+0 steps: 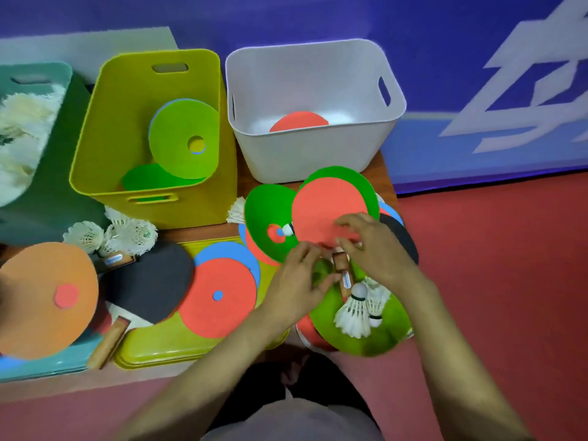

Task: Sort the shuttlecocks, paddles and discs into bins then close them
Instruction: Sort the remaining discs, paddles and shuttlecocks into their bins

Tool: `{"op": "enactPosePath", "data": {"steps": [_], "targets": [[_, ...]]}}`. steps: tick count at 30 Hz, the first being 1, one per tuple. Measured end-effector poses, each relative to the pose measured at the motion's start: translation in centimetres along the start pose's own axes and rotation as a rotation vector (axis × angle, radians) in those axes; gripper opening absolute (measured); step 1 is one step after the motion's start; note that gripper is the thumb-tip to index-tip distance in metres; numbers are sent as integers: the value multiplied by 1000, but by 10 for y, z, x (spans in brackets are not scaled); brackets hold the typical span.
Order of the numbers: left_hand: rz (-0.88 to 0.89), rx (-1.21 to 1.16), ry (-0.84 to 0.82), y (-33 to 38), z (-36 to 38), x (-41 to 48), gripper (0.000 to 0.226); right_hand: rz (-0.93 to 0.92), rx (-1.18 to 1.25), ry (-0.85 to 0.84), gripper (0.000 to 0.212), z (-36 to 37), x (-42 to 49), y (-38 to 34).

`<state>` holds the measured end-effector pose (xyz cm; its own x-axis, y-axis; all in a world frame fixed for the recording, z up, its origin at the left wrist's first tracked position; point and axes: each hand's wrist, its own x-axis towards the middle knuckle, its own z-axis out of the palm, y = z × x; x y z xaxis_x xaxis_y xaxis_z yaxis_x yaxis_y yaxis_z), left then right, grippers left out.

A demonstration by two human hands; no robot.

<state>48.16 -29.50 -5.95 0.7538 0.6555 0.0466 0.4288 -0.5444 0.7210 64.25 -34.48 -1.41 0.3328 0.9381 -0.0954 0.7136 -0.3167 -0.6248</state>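
Observation:
A red-faced paddle (327, 214) with a wooden handle (344, 276) lies on a heap of discs at the table's right end. My right hand (375, 249) curls its fingers over the paddle's lower edge by the neck. My left hand (299, 281) pinches at the handle from the left, thumb against it. Two shuttlecocks (358, 310) lie on a green disc (366, 335) just below the handle. The yellow bin (95, 128) holds green discs, the white bin (318, 154) holds a red round piece (299, 122), and the teal bin (57, 173) holds shuttlecocks.
A black paddle (149, 281), an orange disc (44, 297) and a red disc (219, 297) lie over a yellow lid (178, 345) and a teal lid (41, 364). Loose shuttlecocks (127, 233) sit in front of the yellow bin. Another black paddle (402, 237) lies under my right hand.

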Motion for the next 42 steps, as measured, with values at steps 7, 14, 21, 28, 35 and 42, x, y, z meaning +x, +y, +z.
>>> {"op": "enactPosePath", "data": {"steps": [7, 14, 21, 28, 35, 42], "targets": [[-122, 39, -131, 34, 50, -24, 60, 72, -164, -289, 32, -24, -42, 50], [-312, 12, -71, 47, 80, -24, 44, 69, -218, -456, 39, -16, -49, 69], [-448, -259, 134, 47, 62, -26, 27, 33, -113, -353, 25, -22, -43, 58], [-366, -321, 532, 45, -19, -28, 30, -228, -30, -121, 21, -43, -14, -13], [-302, -322, 820, 5, -122, -43, 28, -464, 45, -32, 17, -21, 31, -113], [-248, -332, 1040, -79, -248, -47, 30, -550, 130, 50, 15, 46, 108, -232]]}}
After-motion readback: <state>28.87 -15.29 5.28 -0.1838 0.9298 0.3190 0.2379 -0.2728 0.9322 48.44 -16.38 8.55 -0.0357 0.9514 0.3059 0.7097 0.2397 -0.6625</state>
